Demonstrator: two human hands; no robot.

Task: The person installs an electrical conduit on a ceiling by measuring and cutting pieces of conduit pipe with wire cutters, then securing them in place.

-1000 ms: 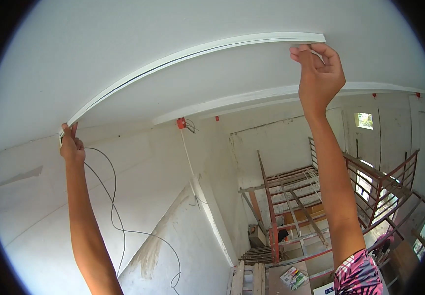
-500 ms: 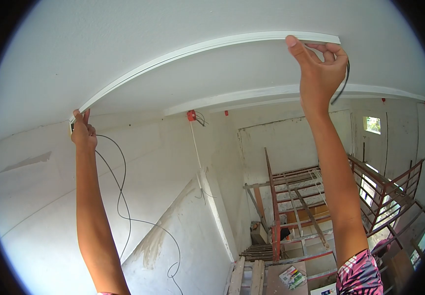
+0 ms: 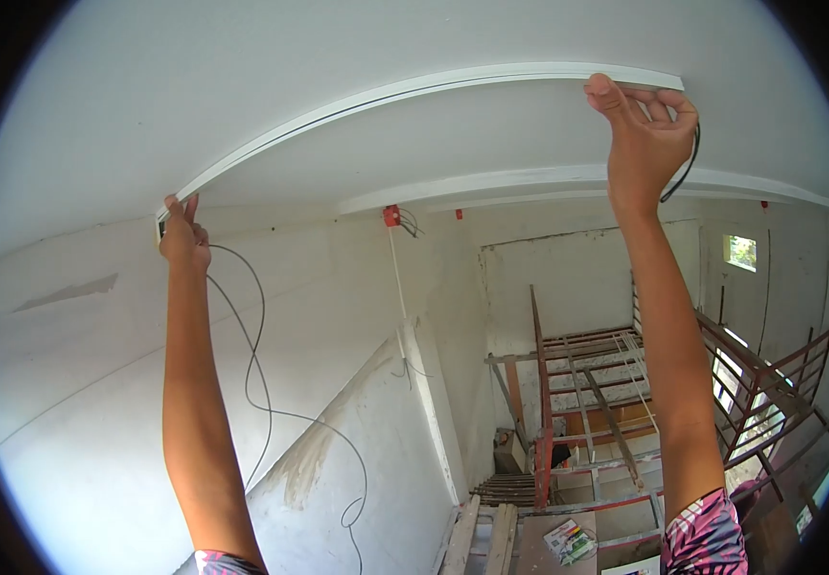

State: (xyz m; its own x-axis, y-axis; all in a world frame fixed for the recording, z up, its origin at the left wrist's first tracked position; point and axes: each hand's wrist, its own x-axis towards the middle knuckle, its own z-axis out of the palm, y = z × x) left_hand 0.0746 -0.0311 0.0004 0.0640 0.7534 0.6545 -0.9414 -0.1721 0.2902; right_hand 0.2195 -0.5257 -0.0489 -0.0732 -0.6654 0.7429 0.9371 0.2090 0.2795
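A long white grooved strip is held up lengthwise against the ceiling and looks bowed through the wide lens. At its left end, close to where wall and ceiling meet, my left hand is closed on it. My right hand pinches the strip near its right end, thumb on the near side and fingers behind. From beside my left hand a thin dark cable hangs down in loops in front of the wall. A short black wire dangles behind my right hand.
A red electrical box with loose wires sits high on the wall, below a white ceiling beam. Far below stands rusty metal framing with bars and wooden planks. A railing rises at the right.
Both hands and the strip appear shifted slightly to the right in view, along with the room behind them. The grip of each hand looks the same.
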